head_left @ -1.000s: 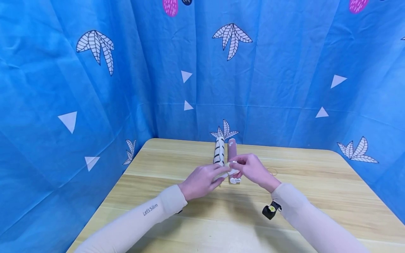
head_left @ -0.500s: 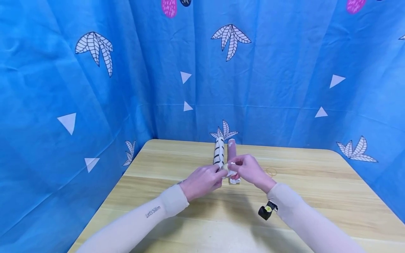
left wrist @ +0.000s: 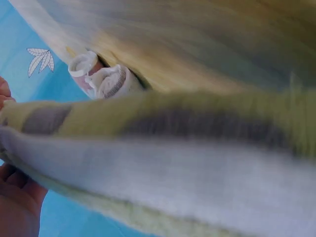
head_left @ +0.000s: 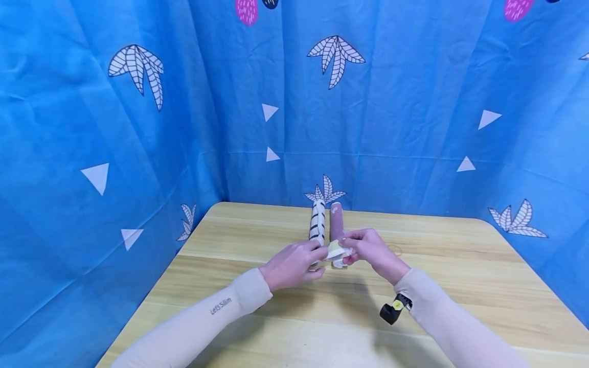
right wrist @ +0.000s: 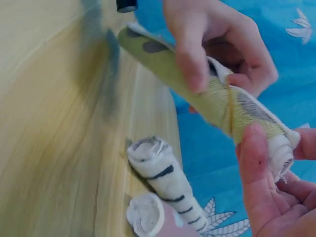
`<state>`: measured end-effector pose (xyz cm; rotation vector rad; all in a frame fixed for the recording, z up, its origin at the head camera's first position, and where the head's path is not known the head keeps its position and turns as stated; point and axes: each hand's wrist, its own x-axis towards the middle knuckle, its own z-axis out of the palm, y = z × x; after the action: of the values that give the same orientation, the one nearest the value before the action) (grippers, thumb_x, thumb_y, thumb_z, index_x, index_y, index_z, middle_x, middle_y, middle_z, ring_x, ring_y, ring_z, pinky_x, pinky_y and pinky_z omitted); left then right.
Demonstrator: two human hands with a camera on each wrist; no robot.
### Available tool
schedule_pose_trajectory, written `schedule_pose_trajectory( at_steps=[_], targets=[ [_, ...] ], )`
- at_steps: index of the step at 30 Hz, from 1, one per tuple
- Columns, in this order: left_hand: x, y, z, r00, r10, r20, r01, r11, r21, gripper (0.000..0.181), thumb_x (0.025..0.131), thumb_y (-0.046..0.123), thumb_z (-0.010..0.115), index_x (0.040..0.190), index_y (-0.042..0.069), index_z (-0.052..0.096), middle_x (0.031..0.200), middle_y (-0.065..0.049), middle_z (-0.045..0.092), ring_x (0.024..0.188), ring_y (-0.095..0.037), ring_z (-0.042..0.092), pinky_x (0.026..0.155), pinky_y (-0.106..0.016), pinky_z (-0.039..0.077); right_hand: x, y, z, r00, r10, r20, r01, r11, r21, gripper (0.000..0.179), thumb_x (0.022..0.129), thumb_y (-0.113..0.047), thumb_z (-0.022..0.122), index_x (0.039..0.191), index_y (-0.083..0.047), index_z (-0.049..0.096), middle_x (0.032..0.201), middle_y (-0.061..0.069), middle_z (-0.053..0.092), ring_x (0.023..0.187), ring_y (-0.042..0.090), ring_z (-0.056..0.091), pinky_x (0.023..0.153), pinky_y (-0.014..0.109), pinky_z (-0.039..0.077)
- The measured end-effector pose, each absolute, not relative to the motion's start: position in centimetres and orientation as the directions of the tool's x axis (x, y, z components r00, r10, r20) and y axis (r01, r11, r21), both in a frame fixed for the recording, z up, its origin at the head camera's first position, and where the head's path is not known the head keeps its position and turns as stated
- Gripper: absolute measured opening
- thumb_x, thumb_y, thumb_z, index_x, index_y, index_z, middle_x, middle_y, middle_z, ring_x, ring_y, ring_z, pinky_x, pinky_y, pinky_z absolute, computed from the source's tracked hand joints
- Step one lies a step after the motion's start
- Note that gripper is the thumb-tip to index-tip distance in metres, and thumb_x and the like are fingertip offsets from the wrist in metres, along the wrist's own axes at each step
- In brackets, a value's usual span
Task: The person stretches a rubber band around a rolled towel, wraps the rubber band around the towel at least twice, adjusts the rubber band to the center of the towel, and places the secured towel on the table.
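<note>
A rolled yellow-green towel (right wrist: 173, 74) with dark grey patches and a white inner side is held up between both hands, over the table. My left hand (head_left: 294, 263) grips the roll around its middle, thumb across the patterned side in the right wrist view. Near the far end, my right hand (head_left: 375, 251) pinches the roll between thumb and fingers, where white layers show. A thin tan rubber band (right wrist: 230, 108) circles the roll between the two hands. In the left wrist view the towel (left wrist: 187, 163) fills the foreground and hides most of the left hand.
Behind the hands, a white rolled towel with black stripes (head_left: 317, 221) lies beside a pink rolled towel (head_left: 337, 221) on the wooden table (head_left: 257, 225). Loose rubber bands (head_left: 395, 250) lie right of them. A blue patterned curtain (head_left: 400, 102) stands along the back and sides.
The right hand has shifted slightly right and down, and more of the yellow-green roll shows between the hands. The left hand's fingers have changed their grip. The other rolls have stayed put.
</note>
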<state>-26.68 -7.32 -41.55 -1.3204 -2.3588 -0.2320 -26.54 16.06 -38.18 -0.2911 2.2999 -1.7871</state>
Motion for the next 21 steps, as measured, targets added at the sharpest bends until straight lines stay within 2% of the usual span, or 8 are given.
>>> schedule_pose_trajectory(
  at_steps=[3, 6, 8, 11, 13, 16, 18, 21],
  targets=[
    [-26.8, -7.5, -41.5, -0.523, 0.755, 0.395, 0.831, 0.554, 0.041, 0.027, 0.089, 0.025, 0.077, 0.109, 0.019, 0.060, 0.102, 0.003, 0.062, 0.078, -0.006, 0.057, 0.069, -0.015, 0.052, -26.4, 16.1, -38.1, -0.948, -0.319, -0.013, -0.092, 0.311, -0.946, 0.032, 0.098, -0.015, 0.062, 0.120, 0.008, 0.065, 0.092, 0.012, 0.073, 0.069, 0.019, 0.069, 0.067, 0.032, 0.060],
    [-26.9, -7.6, -41.3, -0.593, 0.732, 0.335, 0.803, 0.567, 0.182, 0.026, 0.090, 0.021, 0.076, 0.110, 0.021, 0.059, 0.106, 0.005, 0.064, 0.082, -0.007, 0.059, 0.074, -0.017, 0.053, -26.1, 16.3, -38.1, -0.914, -0.397, 0.078, -0.251, 0.405, -0.879, 0.032, 0.100, -0.022, 0.062, 0.124, -0.002, 0.067, 0.096, 0.009, 0.073, 0.075, 0.025, 0.069, 0.068, 0.034, 0.060],
    [-27.2, -7.8, -41.1, -0.638, 0.710, 0.297, 0.768, 0.560, 0.311, 0.024, 0.091, 0.018, 0.074, 0.109, 0.023, 0.057, 0.108, 0.004, 0.065, 0.081, -0.008, 0.058, 0.071, -0.019, 0.053, -25.9, 16.6, -38.1, -0.874, -0.461, 0.155, -0.375, 0.434, -0.819, 0.033, 0.099, -0.024, 0.064, 0.128, -0.008, 0.067, 0.103, 0.007, 0.072, 0.081, 0.028, 0.068, 0.068, 0.033, 0.059],
    [-27.4, -8.1, -40.7, -0.692, 0.680, 0.242, 0.693, 0.532, 0.487, 0.025, 0.092, 0.017, 0.071, 0.107, 0.027, 0.054, 0.110, 0.002, 0.065, 0.081, -0.009, 0.059, 0.064, -0.021, 0.052, -25.7, 17.0, -38.1, -0.793, -0.548, 0.267, -0.550, 0.455, -0.700, 0.036, 0.096, -0.024, 0.069, 0.132, -0.019, 0.066, 0.118, 0.001, 0.070, 0.096, 0.025, 0.066, 0.072, 0.033, 0.058],
    [-27.5, -8.3, -40.5, -0.708, 0.671, 0.218, 0.653, 0.506, 0.563, 0.026, 0.092, 0.015, 0.070, 0.107, 0.029, 0.053, 0.110, 0.000, 0.064, 0.079, -0.011, 0.059, 0.060, -0.023, 0.051, -25.7, 17.2, -38.1, -0.744, -0.591, 0.311, -0.629, 0.464, -0.623, 0.040, 0.093, -0.024, 0.073, 0.133, -0.024, 0.065, 0.129, -0.004, 0.067, 0.109, 0.022, 0.064, 0.082, 0.037, 0.058],
    [-27.4, -8.5, -40.3, -0.707, 0.674, 0.212, 0.635, 0.475, 0.609, 0.028, 0.092, 0.015, 0.068, 0.109, 0.030, 0.053, 0.110, 0.001, 0.063, 0.082, -0.012, 0.059, 0.062, -0.024, 0.051, -25.7, 17.5, -38.2, -0.708, -0.623, 0.333, -0.681, 0.477, -0.556, 0.043, 0.091, -0.022, 0.076, 0.132, -0.029, 0.065, 0.132, -0.007, 0.065, 0.113, 0.016, 0.061, 0.088, 0.040, 0.057],
    [-27.3, -8.5, -40.4, -0.708, 0.672, 0.219, 0.633, 0.466, 0.618, 0.028, 0.092, 0.015, 0.068, 0.111, 0.030, 0.054, 0.111, 0.002, 0.063, 0.083, -0.012, 0.060, 0.066, -0.024, 0.051, -25.9, 17.5, -38.3, -0.699, -0.631, 0.336, -0.691, 0.475, -0.545, 0.043, 0.090, -0.019, 0.076, 0.131, -0.028, 0.066, 0.129, -0.007, 0.066, 0.108, 0.014, 0.063, 0.088, 0.037, 0.057],
    [-27.1, -8.5, -40.7, -0.706, 0.661, 0.254, 0.660, 0.484, 0.574, 0.028, 0.094, 0.018, 0.068, 0.115, 0.029, 0.054, 0.112, 0.003, 0.064, 0.086, -0.011, 0.060, 0.073, -0.025, 0.053, -26.1, 17.3, -38.4, -0.696, -0.629, 0.348, -0.691, 0.454, -0.562, 0.039, 0.090, -0.013, 0.075, 0.127, -0.022, 0.068, 0.121, -0.004, 0.069, 0.094, 0.012, 0.064, 0.080, 0.030, 0.057]
  ],
)
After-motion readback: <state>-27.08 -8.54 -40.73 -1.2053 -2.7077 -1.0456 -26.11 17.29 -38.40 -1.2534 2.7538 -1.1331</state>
